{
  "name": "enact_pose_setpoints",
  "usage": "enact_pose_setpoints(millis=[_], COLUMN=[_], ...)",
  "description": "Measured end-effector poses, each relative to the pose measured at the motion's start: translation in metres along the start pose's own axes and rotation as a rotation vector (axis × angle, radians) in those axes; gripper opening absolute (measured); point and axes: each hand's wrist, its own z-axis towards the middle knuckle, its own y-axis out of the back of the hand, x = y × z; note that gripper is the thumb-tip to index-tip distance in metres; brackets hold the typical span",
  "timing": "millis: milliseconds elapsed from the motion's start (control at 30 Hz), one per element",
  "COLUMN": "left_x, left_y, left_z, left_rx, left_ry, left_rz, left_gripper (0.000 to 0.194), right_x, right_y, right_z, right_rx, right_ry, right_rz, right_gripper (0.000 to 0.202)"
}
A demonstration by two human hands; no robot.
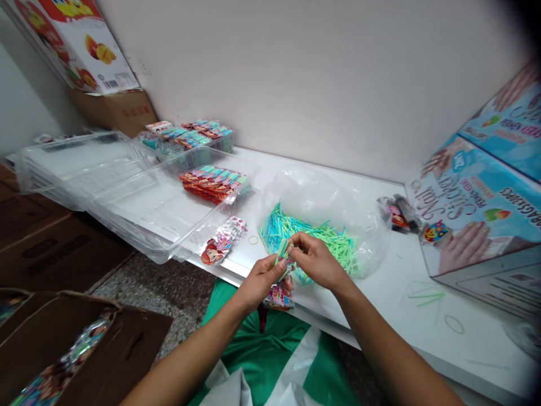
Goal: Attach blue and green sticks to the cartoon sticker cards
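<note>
My left hand (264, 276) is closed around a small printed packet (279, 296) that hangs below its fingers, with light green sticks (282, 248) standing up at the thumb. Against those sticks, the fingertips of my right hand (315, 259) are pinched together; exactly what they grip is partly hidden. Just behind both hands lies a heap of thin blue and green sticks (313, 228) in an open clear plastic bag (313, 189). A flat printed packet (223, 241) rests on the white table to the left, beside a rubber band (253, 240).
Clear plastic trays (158, 251) stand on the left, with a row of red packets (215, 183) in one. Further back is a filled container (190, 138). Printed cartons (477, 203) stand right, near loose green sticks (426, 297) and a rubber band (454, 324). An open cardboard box (139, 344) sits lower left.
</note>
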Motion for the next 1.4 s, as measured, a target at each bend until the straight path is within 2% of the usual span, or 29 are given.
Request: enact_pose_setpoints(millis=[233, 800, 1167, 1400], left_x=[0.000, -0.002, -0.005, -0.004], left_y=[0.001, 0.002, 0.004, 0.007], left_z=[0.001, -0.002, 0.000, 0.000], left_rx=[0.000, 0.043, 0.006, -0.017], left_ry=[0.019, 0.057, 0.019, -0.025], left_rz=[-0.014, 0.010, 0.140, 0.198], left_gripper=[0.037, 0.036, 0.042, 0.036], right_x=[0.000, 0.003, 0.001, 0.005], right_y=[-0.001, 0.003, 0.004, 0.004], right_z=[-0.001, -0.004, -0.008, -0.010], right_rx=[-0.002, 0.047, 0.028, 0.018], right_ry=[0.007, 0.042, 0.072, 0.074], right_rz=[0.043, -0.053, -0.050, -0.079], right_gripper=[0.017, 0.009, 0.012, 0.017])
